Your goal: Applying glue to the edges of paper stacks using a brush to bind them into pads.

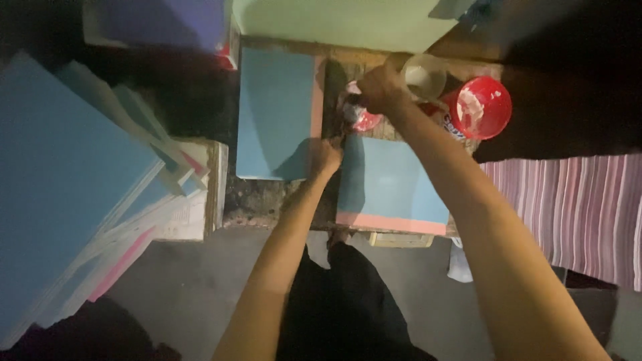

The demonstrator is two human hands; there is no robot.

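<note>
Worn wooden bench point(332, 200), dim room, grey floor below, striped mat point(575, 214) well off to the right of the right arm. Two blue boards with pink edge strips lying flat on the bench, apart from each other.

Left hand point(326, 158) curled, fingers pressed down between the two boards, touching the near corner of the right board point(388, 184); whether pinching its edge or only pressing, cannot tell. Right board just right of and below that hand, blue face up, pink band along its near edge. Left board point(275, 113) just left of and beyond the same hand, blue, pink strip along its right side.

Right hand point(380, 87) reached further out, fingers closed round a small red-and-white thing point(361, 117), part hidden under the palm; kind not clear. Just right of that hand, one pale cup point(425, 77); next to it on the right, one red bowl point(483, 107) smeared white inside.

Beyond the right hand, a large pale green panel point(348, 23). Far left of the left arm, a leaning stack of blue panels point(73, 187), pink and white edges showing; count not clear. Dark trousers point(341, 307) between the arms.

Counted: two boards on the bench, one cup, one bowl, one mat.
</note>
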